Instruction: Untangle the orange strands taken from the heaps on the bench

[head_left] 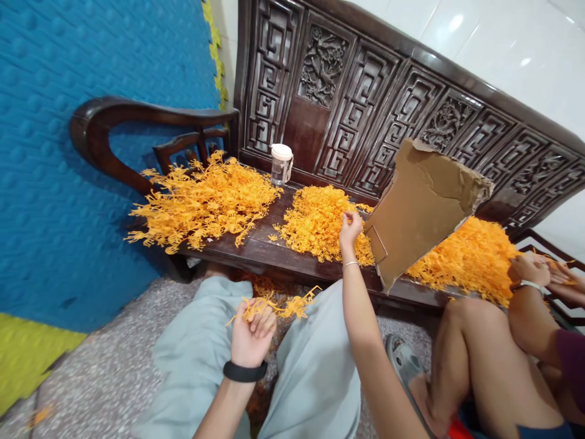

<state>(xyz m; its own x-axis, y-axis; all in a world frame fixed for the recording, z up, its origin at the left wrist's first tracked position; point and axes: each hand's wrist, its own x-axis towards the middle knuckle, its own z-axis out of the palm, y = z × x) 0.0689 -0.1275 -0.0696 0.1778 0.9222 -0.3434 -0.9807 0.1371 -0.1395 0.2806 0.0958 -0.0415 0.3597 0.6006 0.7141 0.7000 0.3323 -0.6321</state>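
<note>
My left hand (253, 332), with a black band at the wrist, is held above my lap, its fingers curled around a cluster of orange plastic pieces (297, 306) on thin branching stems. The cluster sticks out to the right of my fingers. My right hand (350, 228) reaches to the middle pile of small orange pieces (315, 219) on the dark wooden bench. Its thumb and fingertips are closed together; what they hold, if anything, is too small to make out. To the left lies another pile (214, 201) of orange pieces, with long stems poking out.
A clear cup with a white lid (281, 163) stands by the carved backrest (320, 67). An upright cardboard sheet (420, 201) separates the middle pile from a right-hand pile (470, 262). Beside me sits another person, whose hands (532, 271) are at that pile. Orange bits lie on the floor.
</note>
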